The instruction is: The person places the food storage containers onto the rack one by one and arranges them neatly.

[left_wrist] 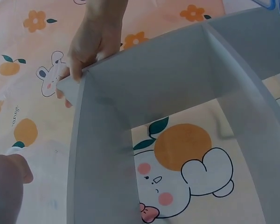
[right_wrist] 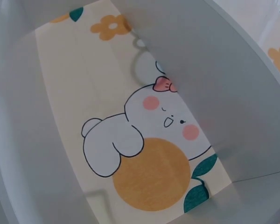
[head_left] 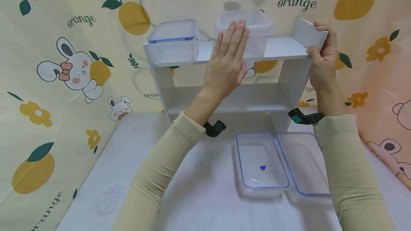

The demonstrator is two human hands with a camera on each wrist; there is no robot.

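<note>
A white shelf unit [head_left: 228,98] stands against the patterned cloth. On its top board, right of the middle, sits a clear plastic container [head_left: 257,42]. My left hand [head_left: 227,58] lies flat over the container's front left side in the head view, fingers straight and pointing up. My right hand [head_left: 323,54] grips the short upright end panel [head_left: 309,34] at the top right, thumb in front and fingers over its outer edge. The left wrist view also catches this right hand [left_wrist: 94,44] at the shelf's corner. Only shelf compartments and cloth show in the right wrist view.
A clear container with a blue-rimmed lid [head_left: 173,40] occupies the top board's left end. Two more blue-rimmed pieces lie on the white table, a lidded container [head_left: 261,156] and a clear piece [head_left: 303,163] beside it, partly behind the right sleeve.
</note>
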